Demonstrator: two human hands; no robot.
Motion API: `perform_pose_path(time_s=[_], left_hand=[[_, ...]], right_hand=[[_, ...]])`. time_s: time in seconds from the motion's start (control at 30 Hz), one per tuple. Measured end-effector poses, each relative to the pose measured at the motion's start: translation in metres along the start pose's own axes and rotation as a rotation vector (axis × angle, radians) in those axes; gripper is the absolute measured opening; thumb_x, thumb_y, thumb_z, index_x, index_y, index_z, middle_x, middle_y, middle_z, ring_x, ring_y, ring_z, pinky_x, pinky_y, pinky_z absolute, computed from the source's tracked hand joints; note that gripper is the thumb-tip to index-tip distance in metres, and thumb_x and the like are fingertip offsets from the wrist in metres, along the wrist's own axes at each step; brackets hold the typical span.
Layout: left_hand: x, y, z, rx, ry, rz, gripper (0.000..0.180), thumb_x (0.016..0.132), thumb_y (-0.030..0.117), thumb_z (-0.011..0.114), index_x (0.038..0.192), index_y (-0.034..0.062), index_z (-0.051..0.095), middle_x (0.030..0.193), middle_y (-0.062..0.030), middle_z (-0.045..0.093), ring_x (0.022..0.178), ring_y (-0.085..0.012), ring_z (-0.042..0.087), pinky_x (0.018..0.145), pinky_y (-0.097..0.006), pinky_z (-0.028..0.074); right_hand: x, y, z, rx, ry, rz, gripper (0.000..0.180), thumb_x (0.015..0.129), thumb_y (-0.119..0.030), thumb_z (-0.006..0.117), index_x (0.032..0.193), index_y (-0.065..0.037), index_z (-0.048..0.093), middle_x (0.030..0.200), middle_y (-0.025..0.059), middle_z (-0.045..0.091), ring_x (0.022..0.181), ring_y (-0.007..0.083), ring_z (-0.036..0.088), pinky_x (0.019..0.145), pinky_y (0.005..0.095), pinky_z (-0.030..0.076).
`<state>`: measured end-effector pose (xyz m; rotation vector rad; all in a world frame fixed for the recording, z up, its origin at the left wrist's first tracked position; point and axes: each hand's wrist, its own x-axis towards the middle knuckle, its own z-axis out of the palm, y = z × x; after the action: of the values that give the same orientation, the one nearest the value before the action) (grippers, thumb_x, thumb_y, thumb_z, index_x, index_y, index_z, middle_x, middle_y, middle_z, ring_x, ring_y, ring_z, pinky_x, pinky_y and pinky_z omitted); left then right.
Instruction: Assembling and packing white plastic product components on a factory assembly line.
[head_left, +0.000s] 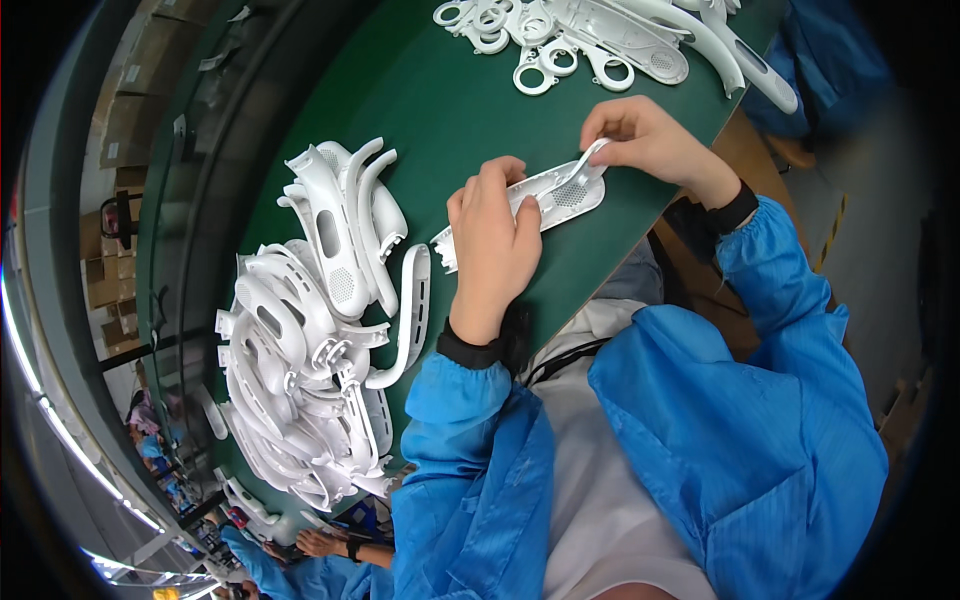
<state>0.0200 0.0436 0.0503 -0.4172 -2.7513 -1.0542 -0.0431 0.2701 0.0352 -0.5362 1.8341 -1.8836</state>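
Head view: L hand point(495, 240) has fingers & thumb bent round the near end of a white perforated shell point(572, 194) on green table point(345, 95). R hand point(648, 142) pinches thin white strip point(588, 155) btwn thumb & fingertips, over shell's far end.

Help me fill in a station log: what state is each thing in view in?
Left hand: closed around the shell.
Right hand: pinching the strip.
White shell: hollow side up.
White strip: curved, one end raised.
White parts at left: heaped, overlapping.
White ring-ended pieces: loosely piled.
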Motion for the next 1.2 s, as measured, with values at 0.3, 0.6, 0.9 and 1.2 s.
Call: perform_pose_path(time_s=[0.3,0.6,0.9,1.2], left_hand=[[0.009,-0.001,-0.009,-0.082,-0.209,0.091,0.015,0.070,0.019,0.066,0.081,0.0090,0.068,0.101,-0.0053,0.060,0.097,-0.0247,0.053,0.091,-0.038,0.031],[0.012,0.011,0.004,0.088,-0.292,0.071,0.011,0.067,0.018,0.067,0.071,0.0080,0.066,0.096,-0.0067,0.060,0.097,-0.0255,0.051,0.091,-0.043,0.030],[0.007,0.015,0.007,0.242,-0.298,0.170,0.012,0.068,0.015,0.066,0.073,0.0061,0.060,0.095,-0.0069,0.058,0.097,-0.0266,0.053,0.085,-0.042,0.032],[0.025,0.030,0.003,0.355,-0.450,-0.186,0.029,0.072,0.018,0.070,0.097,0.0052,0.063,0.086,-0.0165,0.066,0.084,-0.0341,0.064,0.071,-0.043,0.049]], right_hand=[[0.005,0.004,0.014,-0.108,-0.124,0.097,0.016,0.077,-0.009,0.072,0.086,0.000,0.063,0.072,0.0025,0.064,0.068,0.0059,0.058,0.062,0.0207,0.043],[-0.002,0.002,0.020,-0.666,-0.109,-0.226,0.016,0.073,-0.010,0.070,0.087,-0.007,0.063,0.086,0.0053,0.054,0.090,0.0225,0.050,0.080,0.0321,0.041],[0.005,0.002,0.016,-0.658,-0.203,-0.071,0.037,0.068,-0.013,0.069,0.101,-0.008,0.054,0.096,0.0046,0.056,0.096,0.0234,0.053,0.084,0.0342,0.037],[0.011,0.003,0.010,-0.944,-0.260,-0.218,0.030,0.072,-0.020,0.070,0.095,-0.005,0.060,0.091,0.0094,0.061,0.091,0.0257,0.057,0.080,0.0366,0.042]])
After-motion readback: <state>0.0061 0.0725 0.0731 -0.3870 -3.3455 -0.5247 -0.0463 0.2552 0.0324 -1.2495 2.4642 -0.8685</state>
